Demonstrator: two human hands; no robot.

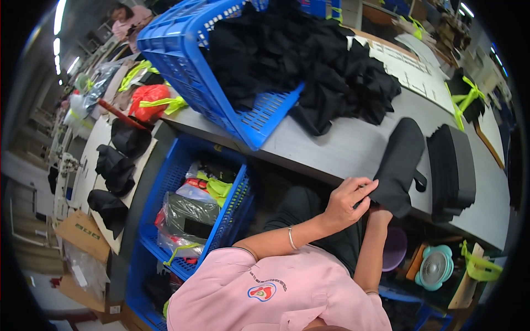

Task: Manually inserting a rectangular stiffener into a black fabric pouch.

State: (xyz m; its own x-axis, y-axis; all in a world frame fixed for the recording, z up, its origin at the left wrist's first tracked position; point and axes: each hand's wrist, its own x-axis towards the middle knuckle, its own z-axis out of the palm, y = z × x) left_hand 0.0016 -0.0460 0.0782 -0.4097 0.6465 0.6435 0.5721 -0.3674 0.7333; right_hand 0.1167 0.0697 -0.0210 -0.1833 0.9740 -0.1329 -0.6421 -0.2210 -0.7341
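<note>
While the left hand (346, 201) is pinching the near end of a folded black fabric piece (398, 165) lying at the grey table (342, 146) edge, the right hand (380, 214) is reaching under it, grip hidden; the cloth looks soft, light, limp, best gripped at its folded edge.

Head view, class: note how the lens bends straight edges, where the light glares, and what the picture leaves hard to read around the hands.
Head view: the grey table edge bows toward the rim; ceiling strip lights blow out at upper left; corners go black; the left hand is sharp on the black fabric piece, while the right hand is mostly hidden beneath it; black cloth in the blue crate shows little detail.
</note>
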